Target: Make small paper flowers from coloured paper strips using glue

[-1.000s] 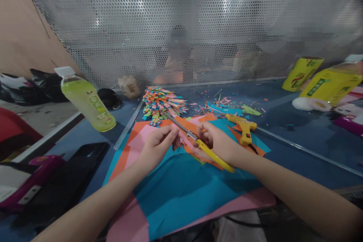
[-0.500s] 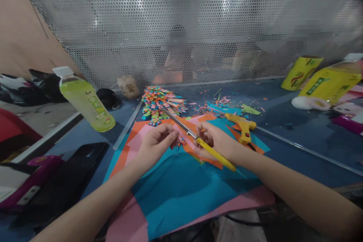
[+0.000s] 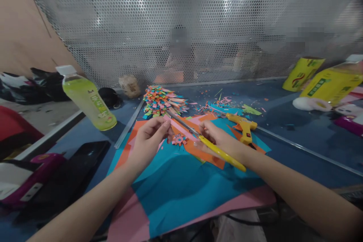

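Observation:
My left hand (image 3: 153, 136) pinches the end of a pink paper strip (image 3: 181, 127) that slants toward my right hand. My right hand (image 3: 217, 138) is closed on yellow-handled scissors (image 3: 224, 152), whose blades point up and left beside the strip. Between the hands, a small pink and orange toothed paper ring (image 3: 179, 140) lies on the blue paper (image 3: 176, 189). Orange and pink sheets lie around it. Beyond my hands stands a bristly bundle of multicoloured paper strips (image 3: 161, 101).
A green drink bottle (image 3: 89, 100) leans at left near a black phone (image 3: 90, 153). A yellow glue gun (image 3: 243, 126) and paper scraps (image 3: 222, 106) lie right of centre. Yellow-labelled bottle (image 3: 330, 83) at far right; perforated metal panel (image 3: 210, 19) behind.
My left hand has moved slightly up and left and now shows a pink strip in its fingers. The toothed ring is now visible on the paper. The scissors have shifted slightly right.

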Available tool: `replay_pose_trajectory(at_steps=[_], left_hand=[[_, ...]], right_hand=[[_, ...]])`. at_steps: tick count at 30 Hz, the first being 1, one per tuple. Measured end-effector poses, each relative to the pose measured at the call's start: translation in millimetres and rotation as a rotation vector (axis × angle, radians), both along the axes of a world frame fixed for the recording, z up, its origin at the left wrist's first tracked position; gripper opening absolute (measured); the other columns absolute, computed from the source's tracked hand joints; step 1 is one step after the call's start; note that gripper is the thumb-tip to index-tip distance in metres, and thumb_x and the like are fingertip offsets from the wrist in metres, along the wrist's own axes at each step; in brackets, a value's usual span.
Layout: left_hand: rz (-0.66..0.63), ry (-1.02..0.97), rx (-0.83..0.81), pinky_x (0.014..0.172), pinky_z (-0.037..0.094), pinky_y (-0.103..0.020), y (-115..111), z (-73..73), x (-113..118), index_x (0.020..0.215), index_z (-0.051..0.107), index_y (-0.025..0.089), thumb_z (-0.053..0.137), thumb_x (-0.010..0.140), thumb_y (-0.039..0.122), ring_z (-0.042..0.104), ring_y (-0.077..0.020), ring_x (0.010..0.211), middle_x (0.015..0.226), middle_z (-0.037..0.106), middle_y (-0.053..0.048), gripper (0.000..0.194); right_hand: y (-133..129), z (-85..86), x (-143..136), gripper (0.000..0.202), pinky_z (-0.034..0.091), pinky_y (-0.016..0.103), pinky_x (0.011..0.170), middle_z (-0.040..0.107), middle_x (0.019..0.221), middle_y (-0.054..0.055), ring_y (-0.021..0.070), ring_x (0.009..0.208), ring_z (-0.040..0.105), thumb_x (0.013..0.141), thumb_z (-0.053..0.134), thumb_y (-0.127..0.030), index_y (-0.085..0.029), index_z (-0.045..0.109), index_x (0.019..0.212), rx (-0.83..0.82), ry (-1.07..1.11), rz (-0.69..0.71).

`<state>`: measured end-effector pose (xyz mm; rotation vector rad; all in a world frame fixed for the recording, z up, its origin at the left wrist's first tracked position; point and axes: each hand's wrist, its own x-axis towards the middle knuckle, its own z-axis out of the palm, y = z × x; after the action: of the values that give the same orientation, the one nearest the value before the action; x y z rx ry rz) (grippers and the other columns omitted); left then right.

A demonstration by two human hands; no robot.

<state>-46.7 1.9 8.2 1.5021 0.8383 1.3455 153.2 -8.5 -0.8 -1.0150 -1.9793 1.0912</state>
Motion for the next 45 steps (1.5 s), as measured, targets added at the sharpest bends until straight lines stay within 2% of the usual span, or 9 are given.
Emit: replay_pose_trajectory(at_steps=[11,21,34,45], left_hand=[[0.024,0.049,0.036,0.05,0.042,-0.022,1.2,-2.1,-1.1,0.068,0.056,0.016,0.053,0.079,0.028,0.05,-0.0076,0.051,0.059,0.053,0.003,0.016],[0.06,0.127,0.06,0.049,0.041,-0.022,1.2,-5.4,-1.9,0.072,0.055,0.018,0.053,0.08,0.028,0.05,-0.0081,0.052,0.057,0.052,0.003,0.013],[0.046,0.118,0.073,0.048,0.041,-0.021,1.9,-7.2,-0.6,0.072,0.054,0.018,0.053,0.08,0.027,0.05,-0.0076,0.051,0.056,0.052,0.004,0.012],[0.052,0.108,0.079,0.048,0.042,-0.022,2.4,-8.5,-0.5,0.074,0.055,0.019,0.054,0.079,0.027,0.05,-0.0083,0.05,0.056,0.053,0.004,0.01]], right_hand=[[-3.1,4.7,-0.5,0.026,0.026,0.021,0.047,0.03,0.063,-0.007,0.0066,0.053,0.029,0.073,0.054,-0.03,-0.021,0.03,0.078,-0.028,-0.042,0.016],[-2.2,0.0,1.4,0.023,0.028,0.022,0.05,0.033,0.065,-0.005,0.0077,0.056,0.032,0.072,0.053,-0.027,-0.021,0.032,0.079,0.024,-0.04,0.006],[-2.1,-1.5,-1.0,0.025,0.027,0.022,0.05,0.031,0.066,-0.005,0.0074,0.057,0.031,0.073,0.054,-0.029,-0.021,0.031,0.078,0.009,-0.037,-0.006],[-6.8,5.8,-2.1,0.025,0.027,0.022,0.05,0.031,0.064,-0.006,0.0074,0.055,0.031,0.072,0.055,-0.027,-0.021,0.031,0.076,0.028,-0.026,-0.022]])
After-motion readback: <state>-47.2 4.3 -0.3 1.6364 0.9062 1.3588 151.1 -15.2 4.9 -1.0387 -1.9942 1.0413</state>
